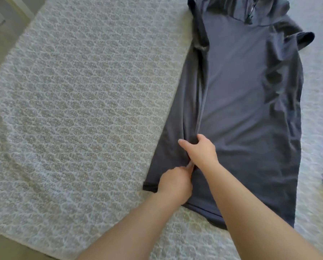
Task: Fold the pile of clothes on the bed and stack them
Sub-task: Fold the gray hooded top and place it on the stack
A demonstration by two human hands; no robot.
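A dark grey shirt lies flat on the patterned bed cover, collar away from the person, its left side folded inward along a long crease. The right hand and left hand both pinch that crease near the hem.

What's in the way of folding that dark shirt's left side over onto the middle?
Nothing visible. The dark shirt lies flat on the bed cover, its middle bare. The left hand and right hand already pinch the fabric along the left crease.
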